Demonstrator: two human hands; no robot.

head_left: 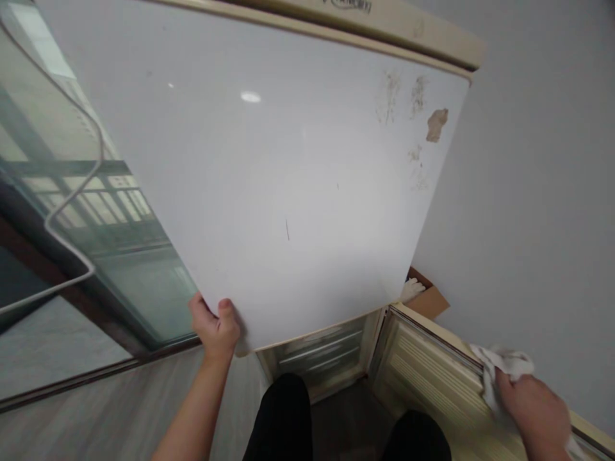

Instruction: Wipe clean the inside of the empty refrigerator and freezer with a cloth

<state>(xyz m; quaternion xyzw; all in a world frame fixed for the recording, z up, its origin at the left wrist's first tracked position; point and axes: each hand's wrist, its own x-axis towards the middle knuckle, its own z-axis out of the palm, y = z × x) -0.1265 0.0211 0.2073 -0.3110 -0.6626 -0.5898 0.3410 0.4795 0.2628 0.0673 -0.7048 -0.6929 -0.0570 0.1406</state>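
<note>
A big white fridge door (269,173) fills the upper middle of the view, with brown stains near its top right corner. My left hand (216,326) is closed on the door's lower left corner, thumb on the front face. My right hand (533,410), at the bottom right, is closed on a white cloth (500,371) pressed against the ribbed inner side of a lower door (432,378) that stands swung out.
Below the white door an opened lower compartment (321,358) shows shelves. A cardboard box (427,294) sits behind the fridge by the grey wall (538,192). Glass sliding panels (110,256) and a white cable (72,192) are at left. My dark-clad knees (283,416) are at the bottom.
</note>
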